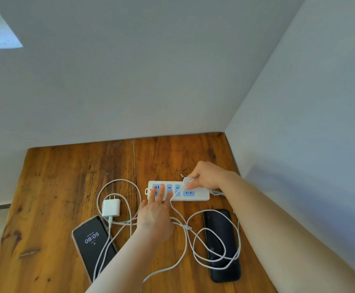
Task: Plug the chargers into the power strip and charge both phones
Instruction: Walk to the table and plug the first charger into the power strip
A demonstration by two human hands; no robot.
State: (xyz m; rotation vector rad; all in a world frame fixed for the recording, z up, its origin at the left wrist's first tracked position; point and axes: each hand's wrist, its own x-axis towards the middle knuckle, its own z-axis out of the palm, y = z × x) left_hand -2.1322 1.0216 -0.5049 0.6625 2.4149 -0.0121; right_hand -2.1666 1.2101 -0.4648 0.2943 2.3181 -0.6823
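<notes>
I am pressing my left hand flat, with the fingers spread, on the left part of the white power strip, which is lying on the wooden desk near the corner of the walls. My right hand is pinching a white charger over the right end of the strip; it seems not fully in the socket, but I cannot see the pins. The second charger is lying unplugged beside the lit phone. The dark phone is lying at the right, under loops of white cable.
</notes>
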